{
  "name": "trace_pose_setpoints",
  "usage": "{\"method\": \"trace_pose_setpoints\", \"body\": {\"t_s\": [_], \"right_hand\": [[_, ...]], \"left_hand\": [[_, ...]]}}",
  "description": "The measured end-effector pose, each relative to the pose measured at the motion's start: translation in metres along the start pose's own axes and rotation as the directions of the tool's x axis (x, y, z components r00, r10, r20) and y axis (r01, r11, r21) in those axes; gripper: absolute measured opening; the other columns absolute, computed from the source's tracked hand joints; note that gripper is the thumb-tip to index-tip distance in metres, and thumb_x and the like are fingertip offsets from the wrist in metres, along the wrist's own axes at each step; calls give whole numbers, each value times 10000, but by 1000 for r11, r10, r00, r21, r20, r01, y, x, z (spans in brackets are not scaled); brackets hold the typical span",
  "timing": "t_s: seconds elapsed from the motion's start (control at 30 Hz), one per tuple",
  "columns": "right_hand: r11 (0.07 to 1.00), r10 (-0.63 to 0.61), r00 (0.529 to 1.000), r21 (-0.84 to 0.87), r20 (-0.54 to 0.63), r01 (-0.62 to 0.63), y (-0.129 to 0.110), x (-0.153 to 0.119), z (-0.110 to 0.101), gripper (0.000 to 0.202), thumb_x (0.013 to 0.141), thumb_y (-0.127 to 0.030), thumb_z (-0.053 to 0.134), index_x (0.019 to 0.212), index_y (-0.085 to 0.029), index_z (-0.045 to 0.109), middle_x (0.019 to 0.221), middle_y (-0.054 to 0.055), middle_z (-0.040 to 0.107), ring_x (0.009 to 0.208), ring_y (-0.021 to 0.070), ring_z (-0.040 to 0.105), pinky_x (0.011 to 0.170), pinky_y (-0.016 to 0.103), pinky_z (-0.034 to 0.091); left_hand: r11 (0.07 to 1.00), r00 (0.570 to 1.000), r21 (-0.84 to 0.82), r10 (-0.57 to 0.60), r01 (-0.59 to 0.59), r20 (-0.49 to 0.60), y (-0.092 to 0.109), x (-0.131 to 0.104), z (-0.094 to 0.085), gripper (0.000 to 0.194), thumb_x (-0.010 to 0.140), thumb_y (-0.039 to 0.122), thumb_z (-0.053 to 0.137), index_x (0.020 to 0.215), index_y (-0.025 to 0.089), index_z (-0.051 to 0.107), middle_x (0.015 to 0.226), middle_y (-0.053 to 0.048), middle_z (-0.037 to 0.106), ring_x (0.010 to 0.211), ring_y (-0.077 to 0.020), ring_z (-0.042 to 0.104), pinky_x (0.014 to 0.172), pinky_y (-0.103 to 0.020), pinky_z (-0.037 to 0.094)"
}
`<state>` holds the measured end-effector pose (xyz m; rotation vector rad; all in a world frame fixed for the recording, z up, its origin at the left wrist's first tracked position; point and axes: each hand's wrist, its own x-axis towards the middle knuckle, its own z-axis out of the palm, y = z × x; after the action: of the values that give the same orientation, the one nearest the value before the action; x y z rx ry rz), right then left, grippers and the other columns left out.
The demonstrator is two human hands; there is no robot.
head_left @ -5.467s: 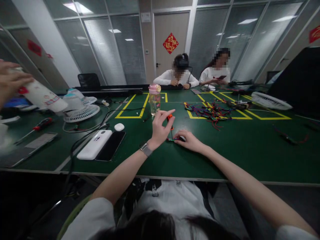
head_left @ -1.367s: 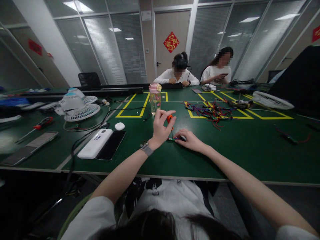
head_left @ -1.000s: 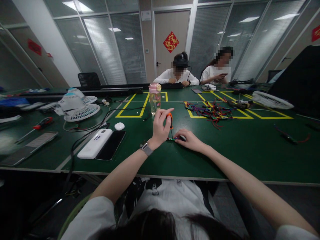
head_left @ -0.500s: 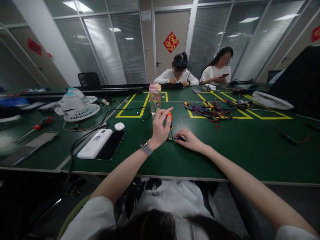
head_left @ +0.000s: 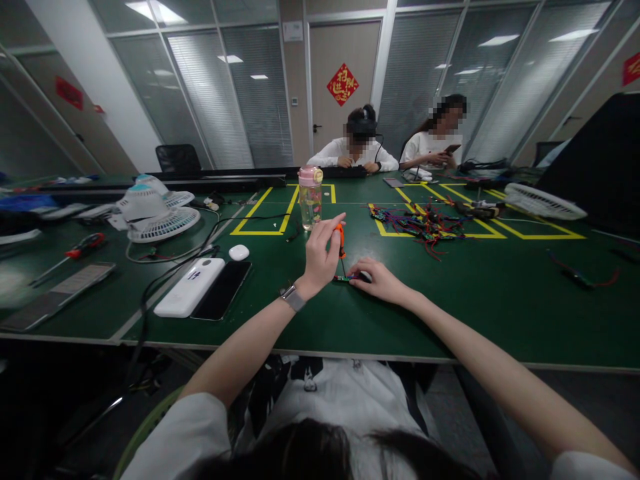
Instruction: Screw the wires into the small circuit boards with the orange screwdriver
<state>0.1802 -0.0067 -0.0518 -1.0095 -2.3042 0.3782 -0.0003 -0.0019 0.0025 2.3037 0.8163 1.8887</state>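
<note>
My left hand is closed on the orange handle of a screwdriver, its index finger raised past the handle's top. The screwdriver stands nearly upright, and its dark shaft runs down to a small green circuit board on the table. Low on the tabletop, my right hand grips the board's right end with its fingertips. Part of the board and a dark piece beside it are hidden under those fingers. Whether the tip sits in a screw is too small to see.
A pink-lidded bottle stands just beyond my left hand. Tangled wired boards lie at the right. To the left are a phone, a white power bank, an earbud case, a fan and another screwdriver. Two people sit opposite.
My left fingers and the orange handle have shifted very slightly, with the handle turned a little. The right hand and the board stay in place.
</note>
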Motion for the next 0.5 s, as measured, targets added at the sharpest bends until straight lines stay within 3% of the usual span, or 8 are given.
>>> {"method": "trace_pose_setpoints", "body": {"t_s": [0.17, 0.23, 0.37, 0.5], "right_hand": [[1000, 7, 1000, -5, 0, -7, -1, 0, 0, 78, 818, -180, 636, 885, -185, 677, 830, 52, 660, 822, 201, 579, 793, 354, 448], [1000, 6, 1000, -4, 1, -6, -2, 0, -1, 76, 819, -179, 635, 883, -182, 676, 825, 52, 658, 821, 201, 578, 791, 351, 446], [1000, -2, 1000, 0, 6, 2, -2, 0, -1, 75, 826, -183, 627, 884, -176, 674, 819, 53, 656, 815, 200, 579, 788, 347, 446], [1000, 4, 1000, -2, 7, -4, -2, 1, -1, 76, 823, -185, 633, 885, -177, 676, 825, 54, 659, 814, 197, 580, 792, 346, 446]], "left_hand": [[996, 999, 84, 3, 1, -47, -2, 0, 1, 219, 931, 344, 521, 1063, 201, 621, 890, -30, 556, 856, -152, 540, 788, -296, 463], [997, 999, 79, -2, 6, -51, -1, -1, 1, 226, 935, 362, 508, 1036, 202, 633, 862, -23, 516, 819, -143, 526, 754, -283, 458], [999, 1000, 36, -25, 25, -6, 0, -2, 0, 329, 998, 287, 327, 1193, 193, 575, 960, -54, 542, 908, -152, 542, 832, -300, 458], [1000, 1000, 21, -7, 7, 6, -1, -1, 1, 324, 995, 236, 337, 1258, 179, 517, 1066, -70, 607, 1015, -163, 552, 905, -320, 444]]}}
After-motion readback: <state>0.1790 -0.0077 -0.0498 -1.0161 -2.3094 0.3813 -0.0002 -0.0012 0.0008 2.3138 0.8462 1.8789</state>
